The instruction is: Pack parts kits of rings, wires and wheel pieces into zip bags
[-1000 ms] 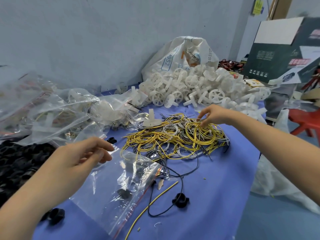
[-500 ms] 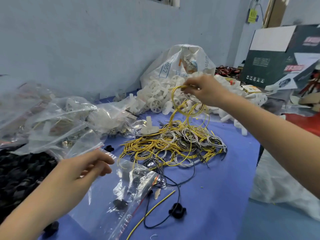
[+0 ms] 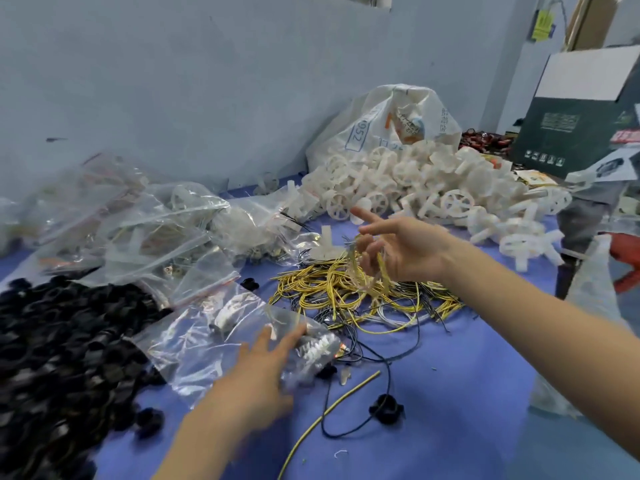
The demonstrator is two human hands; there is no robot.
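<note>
A clear zip bag [image 3: 207, 337] with a red seal strip lies on the blue table, with a few small parts inside. My left hand [image 3: 263, 372], blurred by motion, grips the bag at its right end. My right hand [image 3: 408, 247] hovers over the tangled pile of yellow, white and black wires [image 3: 346, 299], pinching a coiled yellow wire [image 3: 372, 271] that dangles from its fingers; the index finger points left. White wheel pieces [image 3: 415, 188] are heaped behind it. Black rings [image 3: 52, 341] form a large pile at the left.
Several filled zip bags [image 3: 138, 230] are stacked at the back left. A white sack [image 3: 391, 123] leans on the wall, beside a dark carton [image 3: 581, 133]. One loose black ring [image 3: 386, 408] and a stray yellow wire [image 3: 329, 410] lie near the table's front. A red stool [image 3: 627, 265] stands to the right.
My right hand pulled a yellow wire coil up out of the pile, then brought it down and left. My left hand slid right along the zip bag.
</note>
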